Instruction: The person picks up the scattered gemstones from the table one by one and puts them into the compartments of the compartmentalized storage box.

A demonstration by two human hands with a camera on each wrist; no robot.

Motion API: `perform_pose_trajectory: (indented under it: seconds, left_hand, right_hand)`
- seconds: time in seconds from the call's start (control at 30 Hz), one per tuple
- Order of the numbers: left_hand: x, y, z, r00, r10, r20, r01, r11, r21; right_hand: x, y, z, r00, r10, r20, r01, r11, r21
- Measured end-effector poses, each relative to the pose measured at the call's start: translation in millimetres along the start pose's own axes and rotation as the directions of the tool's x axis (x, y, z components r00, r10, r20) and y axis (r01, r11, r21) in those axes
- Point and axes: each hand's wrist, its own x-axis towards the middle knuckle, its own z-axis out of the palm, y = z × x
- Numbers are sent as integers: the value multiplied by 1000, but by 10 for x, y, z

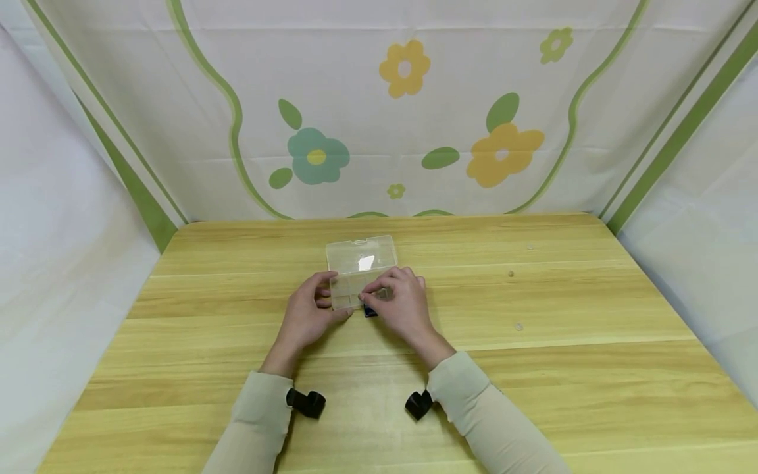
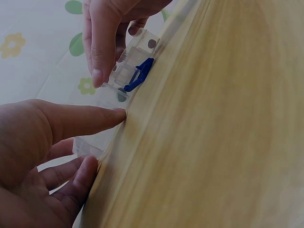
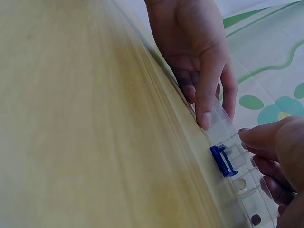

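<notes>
A clear plastic compartment box (image 1: pixel 349 285) lies on the table with its lid (image 1: pixel 346 257) raised at the back. My left hand (image 1: pixel 308 309) grips its left end, thumb at the front edge and fingers around the side. Over the compartments, my right hand (image 1: pixel 403 306) pinches a tiny dark piece (image 1: pixel 362 297) between thumb and index finger. A blue latch (image 3: pixel 223 161) shows on the front of the box. In the right wrist view, a pale round piece (image 3: pixel 241 183) and a dark round piece (image 3: pixel 256 219) sit in separate compartments. The right hand partly covers the box.
On the right of the wooden table (image 1: pixel 580 382) lie a brown bead-like piece (image 1: pixel 511 273), a small clear piece (image 1: pixel 519 326) and a tiny pale piece (image 1: pixel 530 247). A flower-printed cloth (image 1: pixel 367 131) stands behind the table.
</notes>
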Motion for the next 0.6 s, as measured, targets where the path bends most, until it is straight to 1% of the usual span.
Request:
perform_pose_trajectory:
  seconds: [0.13, 0.27, 0.6]
  left_hand:
    - [3, -1, 3, 1000, -3, 2, 3, 1000, 7]
    - [10, -2, 3, 1000, -19, 5, 19, 1000, 0]
    - [9, -8, 3, 1000, -19, 6, 19, 1000, -1]
  right_hand:
    - [-1, 1, 2, 1000, -2, -1, 2, 1000, 1]
    - [-3, 4, 1, 1000, 4, 3, -4, 1000, 7]
    - [-5, -8, -38, 1000, 20, 19, -21, 999, 29]
